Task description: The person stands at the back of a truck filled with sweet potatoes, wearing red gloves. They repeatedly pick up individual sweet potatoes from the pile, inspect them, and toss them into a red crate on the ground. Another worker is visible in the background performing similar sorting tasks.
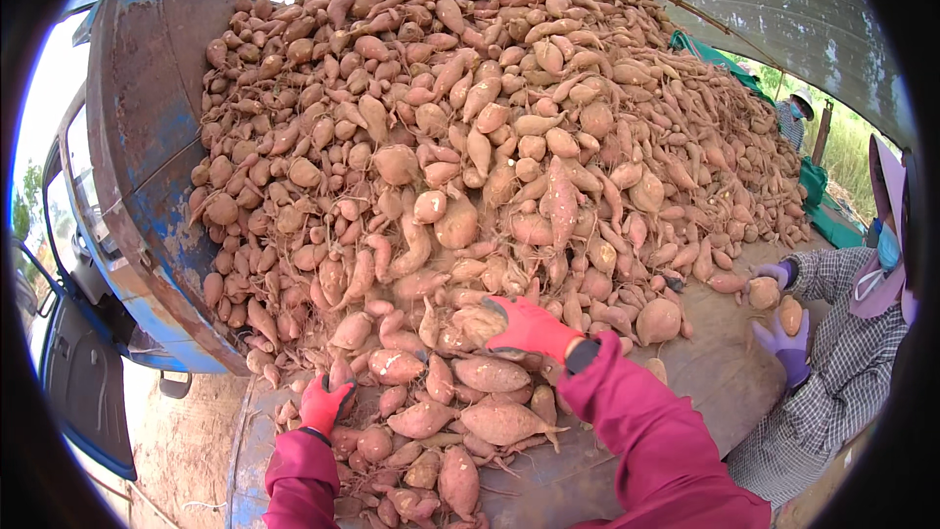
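A large heap of reddish-brown sweet potatoes (455, 162) rises before me, many with thin roots and dry soil on them. My left hand (325, 404), in a red glove with dark fingertips, is at the heap's lower left, closed around a small sweet potato (340, 373) that partly shows above the fingers. At the front of the heap, my right hand (530, 328), in the same kind of glove, grips a pale, hairy sweet potato (476, 325) between thumb and fingers. Between and below my hands lie larger sweet potatoes (507, 420) on a worn metal bed (565, 485).
A rusty blue metal side panel (165, 117) bounds the heap on the left, beside an open vehicle door (84, 382). At right, a co-worker (830, 353) in lavender gloves holds sweet potatoes (791, 316). Another person (793, 117) stands farther back, near green tarpaulin (814, 180). Shade netting (815, 29) hangs overhead.
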